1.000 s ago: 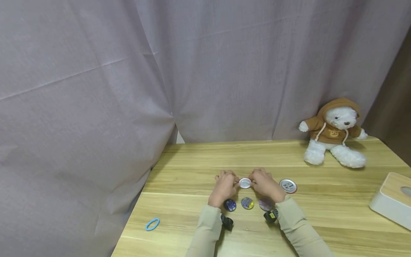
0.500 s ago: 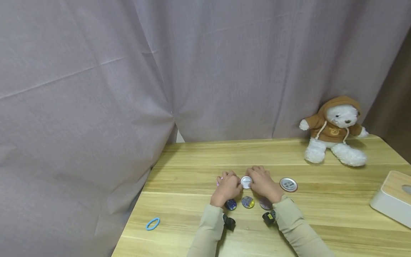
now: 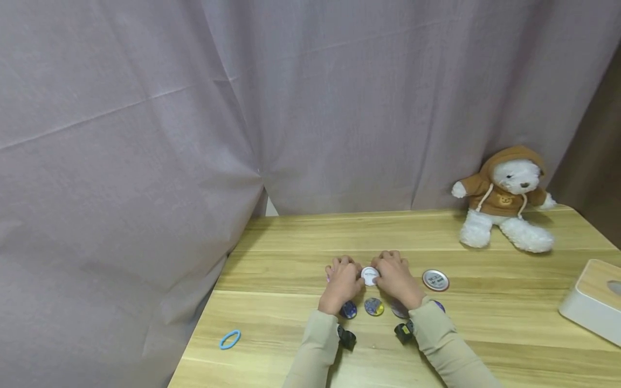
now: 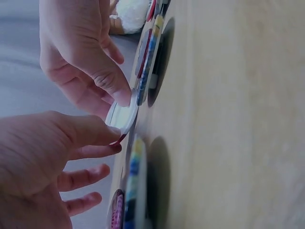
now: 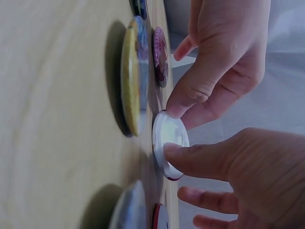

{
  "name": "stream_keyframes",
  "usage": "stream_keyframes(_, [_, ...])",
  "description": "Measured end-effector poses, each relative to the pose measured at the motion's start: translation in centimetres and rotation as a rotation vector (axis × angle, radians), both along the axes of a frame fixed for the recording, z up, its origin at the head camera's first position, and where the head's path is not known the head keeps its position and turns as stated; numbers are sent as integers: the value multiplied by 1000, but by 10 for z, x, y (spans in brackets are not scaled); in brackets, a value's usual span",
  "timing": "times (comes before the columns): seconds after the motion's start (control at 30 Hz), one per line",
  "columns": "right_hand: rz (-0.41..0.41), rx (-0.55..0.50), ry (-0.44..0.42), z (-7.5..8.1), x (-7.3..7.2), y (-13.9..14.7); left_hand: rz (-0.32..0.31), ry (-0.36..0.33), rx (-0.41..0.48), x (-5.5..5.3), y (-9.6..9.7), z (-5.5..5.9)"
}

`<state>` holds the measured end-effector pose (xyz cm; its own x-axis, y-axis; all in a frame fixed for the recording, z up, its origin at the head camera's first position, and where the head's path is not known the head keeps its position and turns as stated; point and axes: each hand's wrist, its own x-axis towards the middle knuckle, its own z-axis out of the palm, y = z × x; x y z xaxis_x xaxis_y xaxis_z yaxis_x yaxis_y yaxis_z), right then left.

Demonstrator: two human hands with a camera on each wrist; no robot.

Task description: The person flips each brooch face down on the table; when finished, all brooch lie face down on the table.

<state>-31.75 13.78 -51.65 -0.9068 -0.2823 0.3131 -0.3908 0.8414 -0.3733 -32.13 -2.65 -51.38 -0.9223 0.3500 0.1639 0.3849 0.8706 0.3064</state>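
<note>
Tilting 1 badge (image 3: pixel 370 276) steeper than earlier, fingers (image 5: pixel 195 158) pinching.

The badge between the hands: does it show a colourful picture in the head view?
No, the badge shows its whitish back there.
</note>
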Motion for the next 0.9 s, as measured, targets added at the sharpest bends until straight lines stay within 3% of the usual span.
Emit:
stream_keyframes(0.47, [17, 57, -119, 4, 4, -6, 36, -39, 6, 2, -2, -1])
stream_keyframes(0.7, [35, 36, -71, 1, 0, -2, 36, -18, 21, -3, -10, 0])
stream_keyframes(0.9, [49, 18, -57, 1, -1, -2, 44, -19, 52, -1, -17, 0])
